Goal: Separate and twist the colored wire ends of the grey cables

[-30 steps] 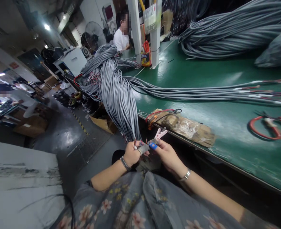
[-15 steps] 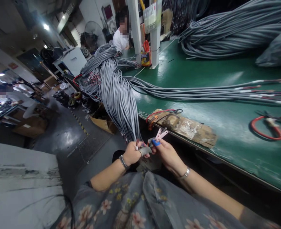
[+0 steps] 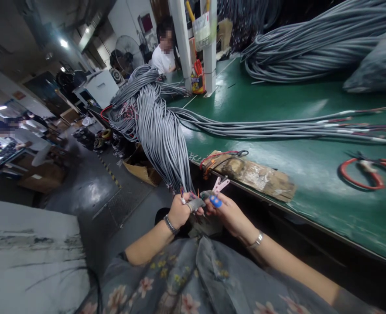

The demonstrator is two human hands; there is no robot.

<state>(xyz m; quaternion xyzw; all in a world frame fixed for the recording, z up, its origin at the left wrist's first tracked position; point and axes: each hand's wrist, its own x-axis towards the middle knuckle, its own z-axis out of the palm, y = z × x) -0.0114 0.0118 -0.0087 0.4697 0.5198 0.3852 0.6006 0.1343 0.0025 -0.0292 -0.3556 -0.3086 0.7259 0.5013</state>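
My left hand [image 3: 179,212] is closed on the stripped end of a grey cable, with thin coloured wires [image 3: 183,194] showing above its fingers. Grey wrapping [image 3: 196,204] covers its thumb. Close beside it, my right hand [image 3: 232,214] is pinched shut at the wires; what lies between its fingertips is too small to make out. One right finger wears a blue finger cot [image 3: 215,201]. A pink clip [image 3: 220,185] sits just above the right fingers; I cannot tell whether the hand touches it. Behind the hands, a thick bundle of grey cables [image 3: 162,126] hangs over the table edge.
On the green table [image 3: 310,159] lie a worn wooden board [image 3: 254,176] with red and black leads, red-handled pliers [image 3: 363,172], and a large cable coil [image 3: 304,52]. A white post [image 3: 181,43] rises behind. A cardboard box [image 3: 142,168] stands on the floor; co-workers sit farther off.
The right hand has turned slightly, so the blue finger cot now faces the camera. Both hands stay close together, the left a little further left. The whole view has shifted slightly.
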